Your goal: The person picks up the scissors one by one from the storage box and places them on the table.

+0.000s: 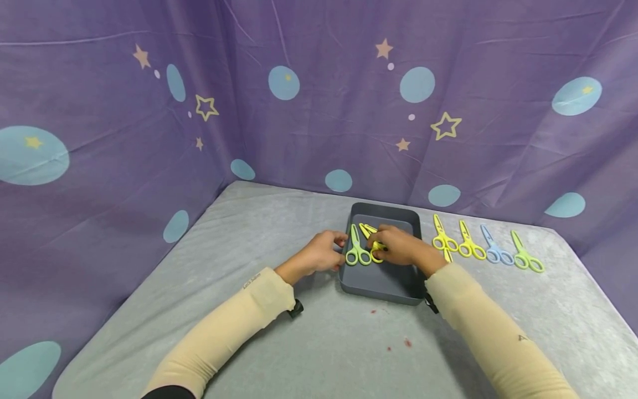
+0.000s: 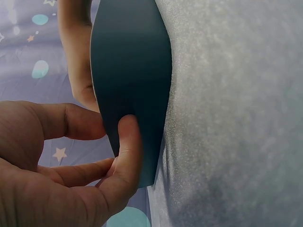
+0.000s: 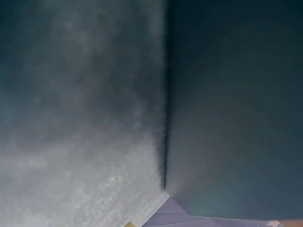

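Note:
A dark grey tray (image 1: 381, 291) sits on the cloth-covered table. My left hand (image 1: 321, 252) holds its left wall; the left wrist view shows one finger flat on the outer side and others at the rim. Inside the tray, my right hand (image 1: 396, 245) grips yellow scissors (image 1: 376, 256), the fingers covering part of them. Yellow tips (image 1: 365, 230) stick out beyond the fingers, pointing to the back left. Green scissors (image 1: 357, 250) lie against the tray's left side, handles toward me. The right wrist view shows only the tray's outer wall (image 3: 236, 118) and the table, not the hand.
Right of the tray lies a row of yellow scissors (image 1: 443, 235), more yellow scissors (image 1: 470, 244), blue scissors (image 1: 495, 247) and green scissors (image 1: 525, 256). Another yellow piece (image 1: 448, 255) is partly hidden by the right arm. A purple curtain (image 1: 319, 111) hangs behind the table.

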`<state>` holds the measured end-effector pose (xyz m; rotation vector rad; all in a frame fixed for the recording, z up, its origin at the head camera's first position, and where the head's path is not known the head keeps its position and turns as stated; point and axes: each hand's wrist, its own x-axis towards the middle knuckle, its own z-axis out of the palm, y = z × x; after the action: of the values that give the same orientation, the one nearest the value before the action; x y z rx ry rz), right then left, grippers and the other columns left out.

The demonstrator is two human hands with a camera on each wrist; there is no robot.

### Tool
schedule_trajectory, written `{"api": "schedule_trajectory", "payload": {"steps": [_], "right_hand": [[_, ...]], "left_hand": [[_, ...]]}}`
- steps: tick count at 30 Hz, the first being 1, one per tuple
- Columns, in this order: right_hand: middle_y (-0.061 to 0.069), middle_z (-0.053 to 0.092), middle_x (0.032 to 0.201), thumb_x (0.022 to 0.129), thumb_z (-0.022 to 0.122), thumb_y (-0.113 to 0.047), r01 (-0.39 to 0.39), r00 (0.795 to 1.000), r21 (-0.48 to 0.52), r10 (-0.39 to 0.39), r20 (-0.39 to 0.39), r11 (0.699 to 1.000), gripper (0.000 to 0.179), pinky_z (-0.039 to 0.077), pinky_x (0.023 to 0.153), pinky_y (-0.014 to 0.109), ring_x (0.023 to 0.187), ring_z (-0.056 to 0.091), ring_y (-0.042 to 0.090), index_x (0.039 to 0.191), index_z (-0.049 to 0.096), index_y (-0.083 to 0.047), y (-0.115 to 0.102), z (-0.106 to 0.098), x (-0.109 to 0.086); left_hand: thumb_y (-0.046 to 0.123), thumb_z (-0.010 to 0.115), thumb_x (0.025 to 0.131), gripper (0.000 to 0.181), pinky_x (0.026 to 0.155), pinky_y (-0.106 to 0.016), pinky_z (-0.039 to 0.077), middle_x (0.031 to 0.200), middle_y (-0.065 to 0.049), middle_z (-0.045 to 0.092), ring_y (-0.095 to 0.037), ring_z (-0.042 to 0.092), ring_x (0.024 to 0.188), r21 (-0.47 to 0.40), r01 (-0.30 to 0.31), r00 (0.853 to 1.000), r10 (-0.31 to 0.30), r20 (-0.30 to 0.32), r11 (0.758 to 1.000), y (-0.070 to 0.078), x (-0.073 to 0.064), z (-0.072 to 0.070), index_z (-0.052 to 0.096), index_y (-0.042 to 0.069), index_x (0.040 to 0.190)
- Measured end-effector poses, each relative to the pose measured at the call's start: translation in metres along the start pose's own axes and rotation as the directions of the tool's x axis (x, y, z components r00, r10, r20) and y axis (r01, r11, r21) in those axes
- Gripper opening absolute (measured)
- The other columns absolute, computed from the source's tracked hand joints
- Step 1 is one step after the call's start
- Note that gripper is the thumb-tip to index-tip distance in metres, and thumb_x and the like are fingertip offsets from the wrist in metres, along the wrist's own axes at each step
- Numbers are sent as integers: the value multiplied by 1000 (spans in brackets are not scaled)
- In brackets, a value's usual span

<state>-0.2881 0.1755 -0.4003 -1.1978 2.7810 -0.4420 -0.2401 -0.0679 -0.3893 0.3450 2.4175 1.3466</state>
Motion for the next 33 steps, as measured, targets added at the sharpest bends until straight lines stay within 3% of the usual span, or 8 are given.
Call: {"api": "schedule_trajectory", "payload": {"steps": [5, 13, 22, 33], "right_hand": [[7, 64, 99, 94, 73, -8, -3, 1000, -8, 3, 15, 1000, 21, 52, 75, 36, 84, 56, 16, 115, 75, -6, -3, -2, 2], [4, 59, 90, 92, 69, 0, 65, 998, -17, -66, -14, 998, 13, 45, 69, 35, 78, 49, 18, 103, 71, -6, -4, 0, 1], [6, 56, 96, 91, 69, -3, -66, 997, -40, 68, 43, 997, 15, 45, 76, 42, 85, 50, 25, 103, 67, -13, -7, 1, -2], [9, 56, 102, 94, 68, -6, -133, 989, -54, 136, 63, 990, 16, 48, 78, 47, 90, 50, 28, 109, 66, -12, -11, 0, -6]], "left_hand": [[-8, 61, 90, 66, 72, -40, 61, 135, -16, 53, -19, 65, 75, -7, -2, 1000, 2, -2, 1000, -1, 0, -1, 46, 2, 153], [-9, 61, 89, 67, 71, -40, 61, 135, -17, 54, -19, 64, 73, -14, -6, 1000, 6, -5, 1000, -1, -1, -1, 46, 1, 153], [-9, 62, 89, 66, 71, -42, 61, 135, -18, 54, -19, 64, 71, -12, -7, 1000, 7, -5, 1000, -2, 1, 0, 46, 2, 153], [-9, 61, 89, 66, 71, -41, 62, 135, -17, 54, -18, 64, 72, -4, -7, 1000, 7, -8, 1000, -2, 1, 0, 47, 2, 153]]}}
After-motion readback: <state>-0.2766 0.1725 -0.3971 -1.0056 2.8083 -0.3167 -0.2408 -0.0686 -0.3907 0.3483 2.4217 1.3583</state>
